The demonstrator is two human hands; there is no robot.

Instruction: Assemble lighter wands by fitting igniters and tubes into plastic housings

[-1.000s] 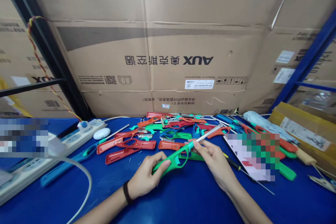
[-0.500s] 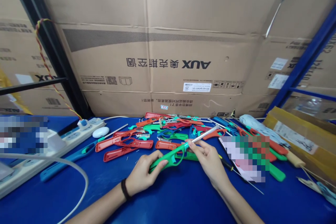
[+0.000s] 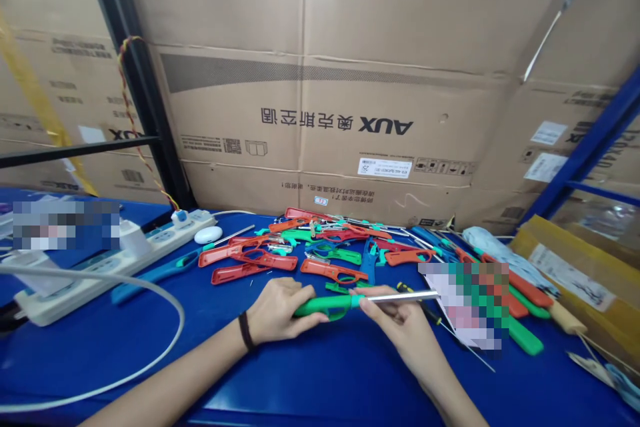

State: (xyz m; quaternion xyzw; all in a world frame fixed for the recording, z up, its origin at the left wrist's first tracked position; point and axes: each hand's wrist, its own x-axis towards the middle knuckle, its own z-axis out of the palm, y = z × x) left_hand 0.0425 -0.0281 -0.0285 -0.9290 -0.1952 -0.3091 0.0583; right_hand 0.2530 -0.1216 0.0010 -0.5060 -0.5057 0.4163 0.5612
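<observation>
A green plastic lighter body [image 3: 327,305] with a long metal tube [image 3: 405,295] lies almost level above the blue table [image 3: 320,373]. My left hand [image 3: 277,312], with a black band on its wrist, is closed round the green handle end. My right hand [image 3: 395,317] pinches the spot where the metal tube meets the green body. Just beyond both hands lies a heap of red, green and blue lighter shells [image 3: 320,247] and loose metal tubes.
A white power strip [image 3: 115,260] and a white cable [image 3: 150,360] sit at the left, with a white oval object [image 3: 209,235] beside them. Large cardboard boxes [image 3: 340,107] wall the back. A yellow-brown box [image 3: 575,267] stands at the right, and a black screwdriver [image 3: 430,312] lies near my right hand.
The green lighter has swung from tilted up at the right to nearly level and lower. Both hands kept their hold. The camera has shifted, so the scene sits further right.
</observation>
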